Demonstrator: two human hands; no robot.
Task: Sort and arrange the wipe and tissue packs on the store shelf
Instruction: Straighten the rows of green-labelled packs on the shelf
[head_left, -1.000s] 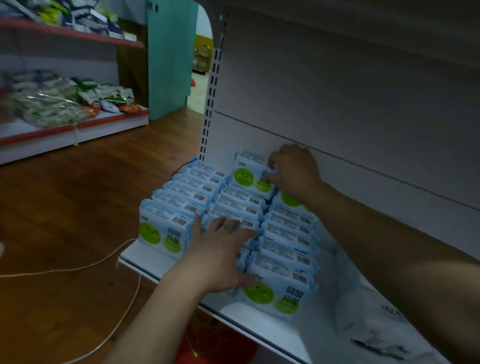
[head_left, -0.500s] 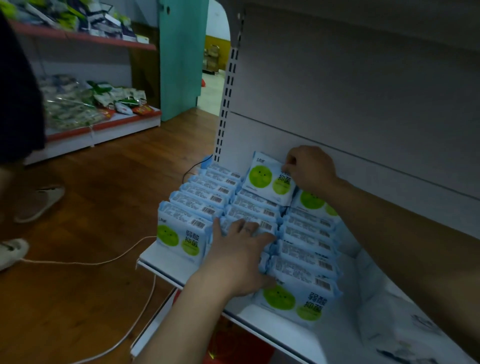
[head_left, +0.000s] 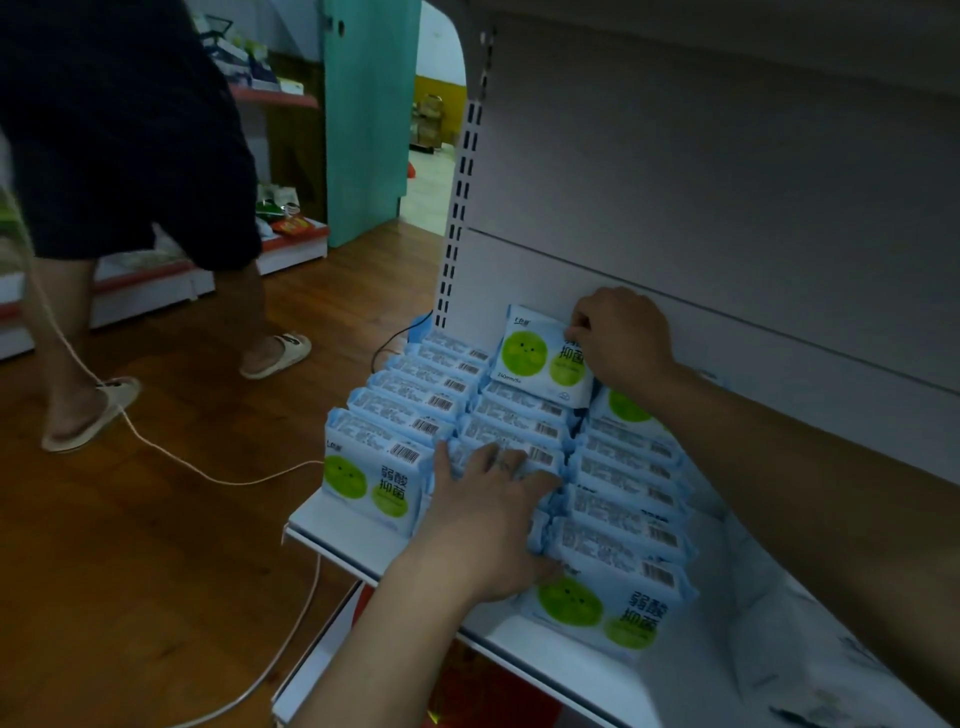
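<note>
3 rows (head_left: 426, 400) almost arranged on shelf (head_left: 324, 517)
1 pack (head_left: 537, 358) is pinched in right fingers (head_left: 579, 332); left fingers (head_left: 501, 460) are laid flat, apart, on the rows.

bystander (head_left: 130, 156) cut off at waist, left hand (head_left: 483, 525) hides perhaps two packs (head_left: 541, 532)

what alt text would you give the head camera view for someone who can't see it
A person's right hand pinches an upright wipe pack at the back of a white shelf, while the left hand rests flat on rows of light-blue packs. Another person in sandals is nearby.
</note>
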